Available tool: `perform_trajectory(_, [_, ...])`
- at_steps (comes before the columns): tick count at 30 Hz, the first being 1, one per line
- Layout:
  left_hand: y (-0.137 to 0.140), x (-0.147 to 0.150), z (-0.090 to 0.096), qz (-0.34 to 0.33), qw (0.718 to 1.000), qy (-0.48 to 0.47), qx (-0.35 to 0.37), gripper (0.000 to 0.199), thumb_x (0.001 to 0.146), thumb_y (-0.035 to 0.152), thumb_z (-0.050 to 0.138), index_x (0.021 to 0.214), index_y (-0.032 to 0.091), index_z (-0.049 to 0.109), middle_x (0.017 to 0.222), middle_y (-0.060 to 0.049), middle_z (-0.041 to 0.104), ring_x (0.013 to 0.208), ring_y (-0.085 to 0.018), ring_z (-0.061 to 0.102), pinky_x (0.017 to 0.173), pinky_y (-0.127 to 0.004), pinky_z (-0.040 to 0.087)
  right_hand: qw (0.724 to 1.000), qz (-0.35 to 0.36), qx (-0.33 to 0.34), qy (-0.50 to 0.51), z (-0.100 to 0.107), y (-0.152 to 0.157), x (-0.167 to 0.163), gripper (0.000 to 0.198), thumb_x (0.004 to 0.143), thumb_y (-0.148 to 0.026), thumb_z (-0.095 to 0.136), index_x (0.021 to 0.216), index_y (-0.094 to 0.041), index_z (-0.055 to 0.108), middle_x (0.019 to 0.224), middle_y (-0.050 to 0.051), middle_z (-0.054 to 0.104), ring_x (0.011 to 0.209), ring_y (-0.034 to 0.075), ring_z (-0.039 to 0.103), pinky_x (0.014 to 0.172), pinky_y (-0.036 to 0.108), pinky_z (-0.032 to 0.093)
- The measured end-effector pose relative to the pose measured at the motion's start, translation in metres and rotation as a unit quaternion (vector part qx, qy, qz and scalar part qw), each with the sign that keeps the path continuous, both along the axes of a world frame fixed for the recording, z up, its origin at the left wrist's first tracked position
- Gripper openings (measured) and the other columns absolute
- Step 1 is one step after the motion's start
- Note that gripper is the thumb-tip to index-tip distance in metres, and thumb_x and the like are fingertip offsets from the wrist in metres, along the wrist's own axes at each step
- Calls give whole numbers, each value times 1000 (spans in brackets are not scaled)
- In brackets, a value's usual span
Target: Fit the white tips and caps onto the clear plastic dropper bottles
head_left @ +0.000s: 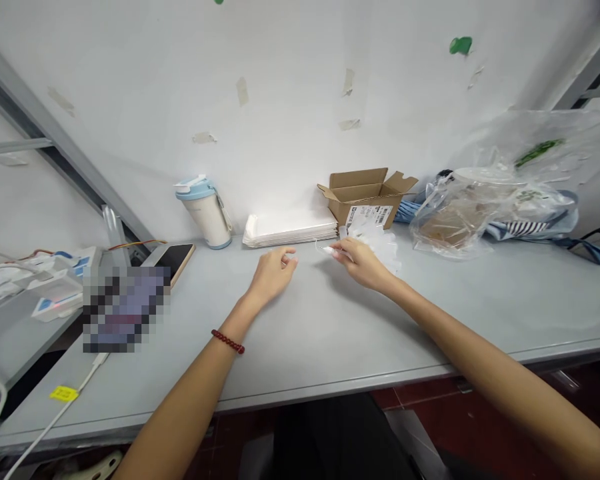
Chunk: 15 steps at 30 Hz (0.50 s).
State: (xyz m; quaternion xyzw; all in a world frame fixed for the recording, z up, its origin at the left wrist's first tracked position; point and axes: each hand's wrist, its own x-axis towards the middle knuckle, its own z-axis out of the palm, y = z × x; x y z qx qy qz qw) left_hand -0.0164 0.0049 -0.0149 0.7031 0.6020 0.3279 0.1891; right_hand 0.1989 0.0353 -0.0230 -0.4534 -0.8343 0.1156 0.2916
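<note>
My right hand (pixel 361 263) is closed in a pinch on a small white piece (pixel 329 250) with a thin, curved white strand at its tip. Its exact kind is too small to tell. To its left, my left hand (pixel 273 275) hovers over the table, fingers curled and thumb near the index finger. A faint pale bit shows at those fingertips, too small to name. Behind both hands lies a stack of white envelopes or sleeves (pixel 293 227). Close beyond the right hand are clear plastic bags (pixel 384 245), in front of an open cardboard box (pixel 365 200) with a label.
A white and blue tumbler (pixel 205 212) stands by the wall. At left lie a phone (pixel 177 259), a blurred-out item (pixel 130 310), a white cable (pixel 87 377) and power strips (pixel 63 293). Plastic-wrapped items (pixel 460 207) and blue fabric (pixel 565 220) crowd the right of the grey table (pixel 300 340).
</note>
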Motion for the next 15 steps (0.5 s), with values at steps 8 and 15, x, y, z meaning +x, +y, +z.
perform_trajectory(8, [0, 4, -6, -65, 991, -111, -27, 45, 81, 30, 52, 122, 13, 53, 81, -3, 65, 59, -13, 59, 63, -27, 47, 987, 54, -96, 114, -1, -7, -7, 24, 90, -24, 36, 95, -16, 59, 81, 6, 64, 73, 17, 57, 69, 29, 42])
perform_trajectory(15, [1, 5, -6, -86, 985, -144, -45, 24, 79, 32, 52, 86, 13, 65, 76, -5, 63, 58, -11, 56, 52, -23, 43, 958, 79, -184, 206, 1, -11, -12, 28, 91, -35, 35, 93, -16, 54, 73, 3, 58, 57, 12, 46, 58, 26, 39])
